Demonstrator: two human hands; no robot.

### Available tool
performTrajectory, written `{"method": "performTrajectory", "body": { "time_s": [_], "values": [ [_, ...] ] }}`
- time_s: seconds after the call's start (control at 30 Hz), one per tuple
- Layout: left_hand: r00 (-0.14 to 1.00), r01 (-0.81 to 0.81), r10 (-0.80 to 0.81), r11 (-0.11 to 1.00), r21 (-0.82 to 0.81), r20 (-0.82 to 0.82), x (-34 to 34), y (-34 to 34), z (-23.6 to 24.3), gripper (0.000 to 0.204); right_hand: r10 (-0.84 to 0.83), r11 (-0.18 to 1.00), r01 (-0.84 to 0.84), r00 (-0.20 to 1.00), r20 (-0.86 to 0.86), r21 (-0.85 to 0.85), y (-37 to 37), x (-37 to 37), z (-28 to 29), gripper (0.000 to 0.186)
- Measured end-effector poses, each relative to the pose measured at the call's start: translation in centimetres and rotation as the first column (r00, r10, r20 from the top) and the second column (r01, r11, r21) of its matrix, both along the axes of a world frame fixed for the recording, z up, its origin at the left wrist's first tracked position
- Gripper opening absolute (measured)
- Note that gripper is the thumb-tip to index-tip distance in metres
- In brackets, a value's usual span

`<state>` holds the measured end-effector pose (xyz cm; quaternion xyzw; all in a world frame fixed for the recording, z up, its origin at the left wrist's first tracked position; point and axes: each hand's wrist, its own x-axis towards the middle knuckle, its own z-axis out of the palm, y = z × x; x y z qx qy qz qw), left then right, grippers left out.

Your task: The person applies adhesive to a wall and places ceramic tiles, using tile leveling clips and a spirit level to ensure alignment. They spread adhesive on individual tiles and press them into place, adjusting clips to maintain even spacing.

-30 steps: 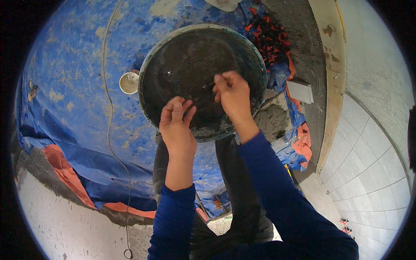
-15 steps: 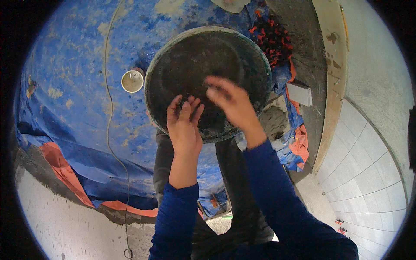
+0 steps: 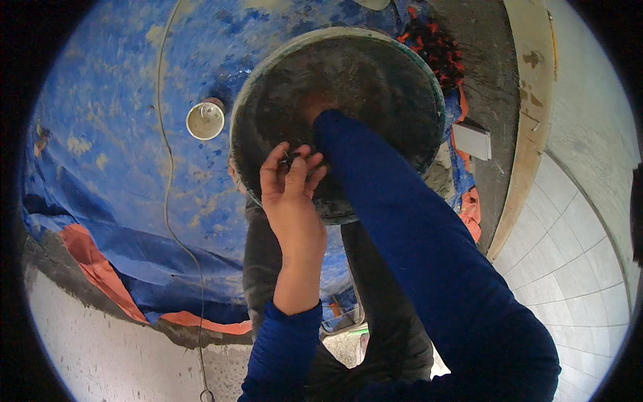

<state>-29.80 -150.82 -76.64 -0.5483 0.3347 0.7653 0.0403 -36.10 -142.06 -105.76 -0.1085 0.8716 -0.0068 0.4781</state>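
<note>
A large round dark tub (image 3: 335, 31) stands in front of me, between my knees. My left hand (image 3: 293, 181) is over its near part, palm up, with the thumb and fingers closed round a few small dark pieces (image 3: 289, 159) too small to make out. Deep inside the tub is my right hand (image 3: 316, 105), reaching toward the dark bottom. Only a dim part of it shows past the blue sleeve (image 3: 402, 201), and its fingers are hidden. What lies on the bottom is too dark to tell.
A blue stained tarp (image 3: 120, 167) with orange edges covers the floor. Left of the tub stands a white cup (image 3: 205, 120), near a long thin cable (image 3: 167, 154). A heap of red and black bits (image 3: 435, 57) and a pale flat block (image 3: 472, 141) lie to the right, by a wooden board (image 3: 532, 100).
My right hand has gone from above the tub down into it, its forearm now crossing the near right rim. My left hand stays over the near part, still closed on the dark pieces.
</note>
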Motion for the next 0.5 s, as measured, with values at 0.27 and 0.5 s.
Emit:
{"method": "performTrajectory", "body": {
  "time_s": [0.27, 0.5],
  "values": [
    [1.0, 0.007, -0.007, 1.0, -0.007, -0.011, -0.2, -1.0, 0.2, 0.038, -0.33, 0.799, 0.471, 0.863, 0.382, -0.373, 4.6, 10.7, -8.2, 0.052],
    [1.0, 0.0, 0.0, 1.0, 0.029, -0.009, -0.5, -1.4, 0.3, 0.039, 0.157, 0.986, -0.115, 0.889, 0.43, -0.124, 6.0, 7.5, 0.7, 0.056]
  ]
}}
